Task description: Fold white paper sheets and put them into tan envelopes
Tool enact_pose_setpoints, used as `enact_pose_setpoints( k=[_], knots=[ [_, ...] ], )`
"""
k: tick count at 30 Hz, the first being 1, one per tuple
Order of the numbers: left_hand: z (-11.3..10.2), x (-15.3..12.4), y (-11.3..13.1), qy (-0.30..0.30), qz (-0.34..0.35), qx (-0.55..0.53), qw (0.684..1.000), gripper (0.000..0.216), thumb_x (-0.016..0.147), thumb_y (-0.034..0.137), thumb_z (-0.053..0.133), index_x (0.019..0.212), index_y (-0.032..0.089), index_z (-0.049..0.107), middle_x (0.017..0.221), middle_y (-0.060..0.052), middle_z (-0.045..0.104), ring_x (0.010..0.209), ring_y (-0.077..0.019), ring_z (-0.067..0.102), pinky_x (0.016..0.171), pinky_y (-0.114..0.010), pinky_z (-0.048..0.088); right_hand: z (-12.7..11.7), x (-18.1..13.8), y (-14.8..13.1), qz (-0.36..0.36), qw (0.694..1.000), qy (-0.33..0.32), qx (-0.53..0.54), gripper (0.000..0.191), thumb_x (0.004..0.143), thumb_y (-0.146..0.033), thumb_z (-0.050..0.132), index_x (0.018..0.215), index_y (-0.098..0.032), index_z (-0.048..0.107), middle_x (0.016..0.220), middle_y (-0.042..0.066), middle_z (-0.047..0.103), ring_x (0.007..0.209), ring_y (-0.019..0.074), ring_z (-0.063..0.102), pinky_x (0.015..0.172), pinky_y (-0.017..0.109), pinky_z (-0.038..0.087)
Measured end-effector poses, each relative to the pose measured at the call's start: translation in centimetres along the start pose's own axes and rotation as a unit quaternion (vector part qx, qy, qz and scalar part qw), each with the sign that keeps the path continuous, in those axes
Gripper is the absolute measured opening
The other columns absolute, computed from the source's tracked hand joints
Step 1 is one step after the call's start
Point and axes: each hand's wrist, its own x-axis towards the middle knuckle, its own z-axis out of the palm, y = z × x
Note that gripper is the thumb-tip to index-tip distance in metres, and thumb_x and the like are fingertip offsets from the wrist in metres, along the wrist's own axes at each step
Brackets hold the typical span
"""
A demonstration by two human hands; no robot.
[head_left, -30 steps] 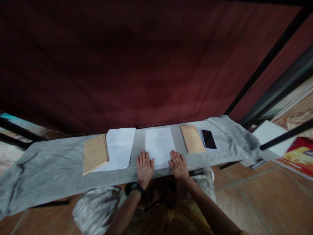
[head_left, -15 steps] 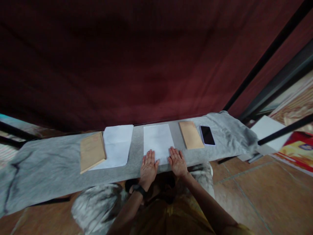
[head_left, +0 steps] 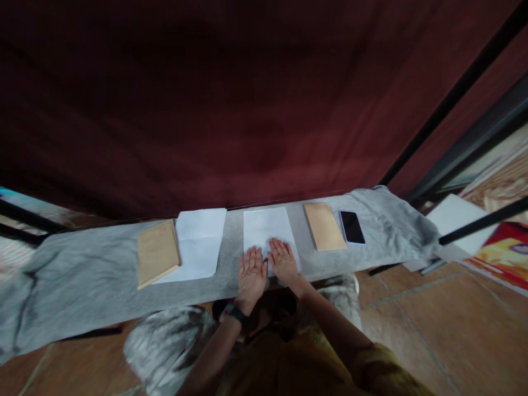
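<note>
A white sheet of paper (head_left: pixel 268 224) lies in front of me on a bench covered with grey cloth (head_left: pixel 94 264). My left hand (head_left: pixel 251 276) rests flat on its near left part, fingers stretched out. Close beside it, my right hand (head_left: pixel 284 263) lies flat on the near middle of the same sheet, its fingers extended. Neither hand grips anything. The part of the paper beneath the palms is hidden.
To the left are more white sheets (head_left: pixel 200 242), partly covered by a brown envelope (head_left: pixel 158 252). Another brown envelope (head_left: pixel 325 226) and a phone (head_left: pixel 352 227) lie to the right. A dark red curtain (head_left: pixel 247 110) hangs behind. Black bars (head_left: pixel 449 104) slant at the right.
My right hand has slid left and slightly forward over the paper, closer to my left hand. The left hand has moved a little forward. The camera view has shifted slightly.
</note>
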Motion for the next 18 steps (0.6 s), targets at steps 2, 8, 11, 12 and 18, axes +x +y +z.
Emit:
enact_pose_setpoints(
  k=[2,8,11,12,18],
  knots=[
    [0.2,1.6,0.6,-0.015,0.023,-0.016,0.999,0.056,0.101,0.037,0.025,0.151,0.014,0.037,0.158,-0.011,0.035,0.149,-0.0244,0.026,0.122,-0.048,0.020,0.1,0.3,0.3,-0.007,1.000,-0.008,-0.004,0.049,0.101,-0.025,0.035,0.148,-0.017,0.044,0.154,0.009,0.042,0.142,0.0234,0.038,0.120,0.045,0.020],
    [1.8,3.6,0.2,-0.020,0.021,-0.017,0.999,0.063,0.100,0.049,0.029,0.151,0.012,0.037,0.158,-0.014,0.034,0.149,-0.0262,0.025,0.122,-0.048,0.021,0.5,-0.4,1.6,-0.002,1.000,0.015,-0.021,0.051,0.100,-0.031,0.041,0.149,-0.017,0.042,0.154,0.013,0.041,0.142,0.0252,0.038,0.118,0.046,0.023],
    [2.3,3.0,-0.6,0.009,0.004,-0.004,1.000,0.065,0.101,0.050,0.027,0.152,0.011,0.035,0.156,-0.015,0.037,0.148,-0.0260,0.027,0.121,-0.047,0.022,0.8,-0.6,2.1,0.028,0.998,0.038,-0.028,0.050,0.102,-0.034,0.037,0.149,-0.016,0.042,0.154,0.013,0.040,0.141,0.0268,0.040,0.116,0.047,0.025],
    [2.3,2.8,-0.9,0.020,-0.008,0.000,1.000,0.065,0.101,0.050,0.026,0.152,0.011,0.035,0.156,-0.016,0.038,0.148,-0.0262,0.028,0.121,-0.048,0.022,0.8,-0.6,2.4,0.041,0.998,0.044,-0.031,0.051,0.103,-0.035,0.036,0.149,-0.016,0.041,0.154,0.014,0.040,0.140,0.0275,0.040,0.116,0.048,0.025],
    [2.0,1.5,-2.3,0.072,-0.064,0.002,0.995,0.066,0.101,0.049,0.027,0.152,0.008,0.032,0.155,-0.019,0.037,0.145,-0.0297,0.033,0.119,-0.050,0.026,0.5,-1.4,4.2,0.094,0.992,0.061,-0.056,0.058,0.103,-0.041,0.036,0.151,-0.008,0.036,0.153,0.018,0.040,0.140,0.0295,0.041,0.117,0.047,0.024]
  ],
)
